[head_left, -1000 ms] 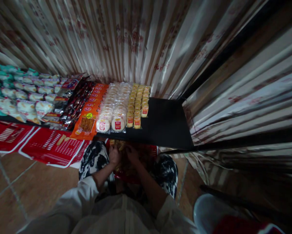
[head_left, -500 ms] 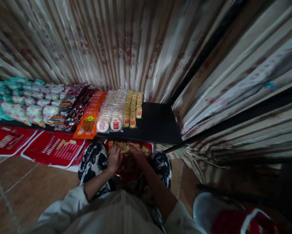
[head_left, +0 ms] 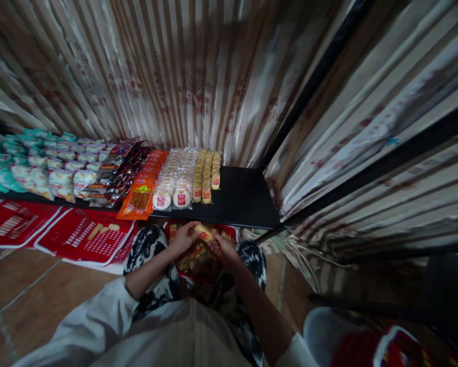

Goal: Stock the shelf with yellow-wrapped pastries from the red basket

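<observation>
Between my two hands is a small yellow wrapped snack pack (head_left: pixel 204 233) with a red label. My left hand (head_left: pixel 185 238) pinches its left end, and my right hand (head_left: pixel 223 248) grips its right end. Just below them, between my knees, sits a red bag (head_left: pixel 235 233) full of more yellow wrapped packs (head_left: pixel 198 260). On the black shelf (head_left: pixel 244 196) in front, similar yellow packs (head_left: pixel 207 176) stand in rows, beside rows of round white wrapped crackers (head_left: pixel 182 196).
Orange snack bags (head_left: pixel 139 199), dark red packets (head_left: pixel 118 173) and white and teal bags (head_left: pixel 60 181) line the shelf leftward. Red bags (head_left: pixel 87 234) lie on the tiled floor below. A striped curtain (head_left: pixel 198 76) hangs behind; a white bucket (head_left: pixel 321 331) stands at lower right.
Both hands have risen out of the bag's contents. They now hold one yellow snack pack between them above it. The camera view has shifted slightly.
</observation>
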A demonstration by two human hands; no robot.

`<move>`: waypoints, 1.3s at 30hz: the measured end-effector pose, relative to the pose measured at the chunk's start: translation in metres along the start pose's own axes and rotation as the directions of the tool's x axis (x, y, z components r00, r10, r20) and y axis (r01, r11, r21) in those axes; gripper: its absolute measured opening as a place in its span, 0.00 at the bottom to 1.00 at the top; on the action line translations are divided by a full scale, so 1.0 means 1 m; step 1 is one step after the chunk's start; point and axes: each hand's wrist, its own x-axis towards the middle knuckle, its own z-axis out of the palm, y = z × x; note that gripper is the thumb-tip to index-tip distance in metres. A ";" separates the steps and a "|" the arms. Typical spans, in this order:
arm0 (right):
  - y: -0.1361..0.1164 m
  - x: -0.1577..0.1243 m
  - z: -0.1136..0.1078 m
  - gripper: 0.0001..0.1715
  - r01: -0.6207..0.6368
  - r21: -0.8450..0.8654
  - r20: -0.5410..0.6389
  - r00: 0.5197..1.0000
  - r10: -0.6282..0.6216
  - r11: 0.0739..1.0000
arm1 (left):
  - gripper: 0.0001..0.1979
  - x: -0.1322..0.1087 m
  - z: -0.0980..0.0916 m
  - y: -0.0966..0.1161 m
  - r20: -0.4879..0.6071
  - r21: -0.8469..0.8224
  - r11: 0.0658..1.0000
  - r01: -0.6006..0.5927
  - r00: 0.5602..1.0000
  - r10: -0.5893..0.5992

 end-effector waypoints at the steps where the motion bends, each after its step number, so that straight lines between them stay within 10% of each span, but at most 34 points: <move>1: -0.002 -0.002 -0.001 0.17 -0.071 0.057 0.007 0.998 0.070 0.996 | 0.16 0.004 0.002 0.001 0.018 -0.018 1.000 0.002 1.000 -0.002; 6: -0.017 -0.007 -0.002 0.18 -0.223 0.315 -0.047 0.967 0.249 0.923 | 0.14 0.015 0.011 0.010 0.029 -0.193 0.970 0.148 0.989 -0.145; 13: -0.035 -0.008 -0.002 0.22 0.036 0.285 -0.052 0.998 -0.022 0.958 | 0.09 0.012 0.027 0.031 0.099 -0.734 0.594 0.328 0.918 -0.384; 20: -0.047 0.007 -0.001 0.19 0.201 0.241 -0.106 0.978 -0.181 0.949 | 0.11 0.021 0.053 0.043 0.244 -0.822 0.394 0.411 0.880 -0.408; 28: -0.092 0.058 -0.032 0.26 0.392 -0.170 -0.196 0.886 -0.421 0.904 | 0.06 0.043 0.080 0.049 0.134 -0.691 0.581 0.431 0.865 -0.483; 39: -0.113 0.126 -0.015 0.21 0.396 -0.584 -0.123 0.820 -0.560 0.708 | 0.24 0.092 0.091 0.065 -0.043 -0.612 0.779 0.137 0.978 -0.206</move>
